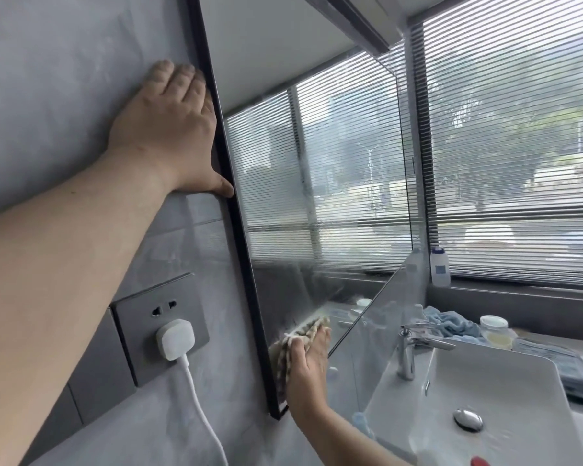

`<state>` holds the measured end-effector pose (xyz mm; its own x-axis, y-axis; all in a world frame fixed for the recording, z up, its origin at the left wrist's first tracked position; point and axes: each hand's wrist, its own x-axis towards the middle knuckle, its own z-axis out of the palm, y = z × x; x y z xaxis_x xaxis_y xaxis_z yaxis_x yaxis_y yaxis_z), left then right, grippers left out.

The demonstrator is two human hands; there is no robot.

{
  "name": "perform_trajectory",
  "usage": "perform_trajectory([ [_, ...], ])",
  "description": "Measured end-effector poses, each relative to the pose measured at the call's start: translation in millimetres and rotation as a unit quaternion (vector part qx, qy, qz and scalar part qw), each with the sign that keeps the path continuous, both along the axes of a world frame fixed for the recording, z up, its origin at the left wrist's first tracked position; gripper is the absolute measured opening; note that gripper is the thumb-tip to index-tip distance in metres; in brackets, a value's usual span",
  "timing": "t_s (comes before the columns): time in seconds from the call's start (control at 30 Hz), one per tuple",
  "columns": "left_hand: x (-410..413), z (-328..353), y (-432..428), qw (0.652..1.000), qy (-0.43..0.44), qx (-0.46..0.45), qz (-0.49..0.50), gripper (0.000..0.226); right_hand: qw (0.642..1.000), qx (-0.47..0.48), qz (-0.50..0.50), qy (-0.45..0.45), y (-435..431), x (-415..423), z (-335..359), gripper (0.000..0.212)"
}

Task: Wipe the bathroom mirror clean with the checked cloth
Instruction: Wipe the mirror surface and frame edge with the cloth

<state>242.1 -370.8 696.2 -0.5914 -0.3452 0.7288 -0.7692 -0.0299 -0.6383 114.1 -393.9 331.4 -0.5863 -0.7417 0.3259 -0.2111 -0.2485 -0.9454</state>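
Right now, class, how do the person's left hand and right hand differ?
The left hand lies flat on the wall, the right hand presses the checked cloth against the mirror. The left hand is high beside the frame, the right hand low at its bottom corner. Both are bare.

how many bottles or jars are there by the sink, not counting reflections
2: a white bottle on the window ledge beside the mirror, and a white-lidded jar behind the basin, next to a blue towel. Others may be out of frame.
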Motion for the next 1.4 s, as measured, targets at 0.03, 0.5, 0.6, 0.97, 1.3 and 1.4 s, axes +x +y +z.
perform_trajectory([
  [0.03, 0.2, -0.3, 0.5, 1.000, 0.000, -0.001, 0.000, 0.150, 1.000, -0.011, -0.016, -0.003, -4.5, -2.5, 16.7, 0.080],
  [0.5, -0.5, -1.0, -1.8, 1.000, -0.009, -0.014, 0.008, 0.149, 0.988, -0.124, -0.059, 0.071, -50.7, -68.7, 146.3, 0.085],
  [0.6, 0.0, -0.6, -2.1, 1.000, -0.006, -0.009, 0.008, 0.149, 0.995, -0.082, -0.053, 0.018, -48.9, -79.4, 76.7, 0.089],
  [0.97, -0.6, 0.5, -0.8, 1.000, -0.007, -0.001, 0.019, 0.147, 0.998, -0.053, -0.013, -0.032, -29.3, -40.3, 1.0, 0.095],
  [1.3, -1.7, 0.3, -2.1, 1.000, 0.001, 0.010, 0.022, 0.145, 0.978, -0.098, -0.021, 0.180, -16.7, -13.7, 156.4, 0.088],
  [1.4, -1.3, 0.3, -2.3, 1.000, 0.005, 0.015, 0.017, 0.145, 0.978, -0.098, -0.019, 0.184, -22.4, -21.1, 205.9, 0.088],
])
